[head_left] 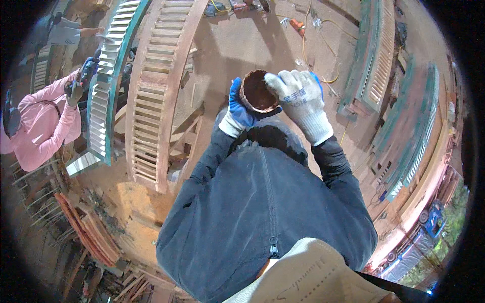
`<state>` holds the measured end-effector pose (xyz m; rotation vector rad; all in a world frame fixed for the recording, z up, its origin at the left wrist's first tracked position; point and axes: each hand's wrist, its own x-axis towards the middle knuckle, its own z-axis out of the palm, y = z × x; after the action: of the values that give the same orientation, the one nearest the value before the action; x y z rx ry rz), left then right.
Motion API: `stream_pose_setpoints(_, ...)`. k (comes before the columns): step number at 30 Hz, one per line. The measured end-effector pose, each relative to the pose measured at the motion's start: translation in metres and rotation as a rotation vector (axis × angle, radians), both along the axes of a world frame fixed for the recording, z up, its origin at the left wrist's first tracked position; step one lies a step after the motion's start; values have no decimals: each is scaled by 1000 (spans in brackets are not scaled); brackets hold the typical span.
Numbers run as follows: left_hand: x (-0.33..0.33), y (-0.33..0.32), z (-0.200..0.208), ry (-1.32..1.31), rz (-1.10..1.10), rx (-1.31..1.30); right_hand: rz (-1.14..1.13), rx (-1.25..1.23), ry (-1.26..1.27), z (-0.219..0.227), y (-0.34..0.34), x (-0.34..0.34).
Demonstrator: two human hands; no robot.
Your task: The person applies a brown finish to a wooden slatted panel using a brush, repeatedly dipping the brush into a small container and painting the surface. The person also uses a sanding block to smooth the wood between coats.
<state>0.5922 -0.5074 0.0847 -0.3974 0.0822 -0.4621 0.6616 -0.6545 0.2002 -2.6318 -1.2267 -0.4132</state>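
A round, open-topped brown container (256, 93) with a rough, crusted rim is held up in front of my chest. My left hand (237, 110), in a white glove with a blue palm, is wrapped round its left side. My right hand (302, 101), gloved the same way, is curled over the right part of the rim. Its index finger reaches over the opening; the thumb and whatever the fingers may hold are hidden. The inside of the container looks dark brown, and I cannot make out its contents.
A brown louvered shutter panel (151, 96) stands to my left, with a teal-edged one (103, 101) beyond it. A person in pink (48, 121) works there with a power tool (89, 70). An orange tool (297, 26) with a cord lies ahead. More shutters (376, 65) stand right.
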Motion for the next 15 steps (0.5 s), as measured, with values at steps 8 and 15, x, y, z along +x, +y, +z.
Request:
stream_pose_setpoints(8, 89, -9, -8, 126, -80, 638, -66, 79, 36, -20, -19, 89)
stream_pose_setpoints(15, 238, 11, -33, 87, -226, 294, -113, 44, 29, -33, -5, 225)
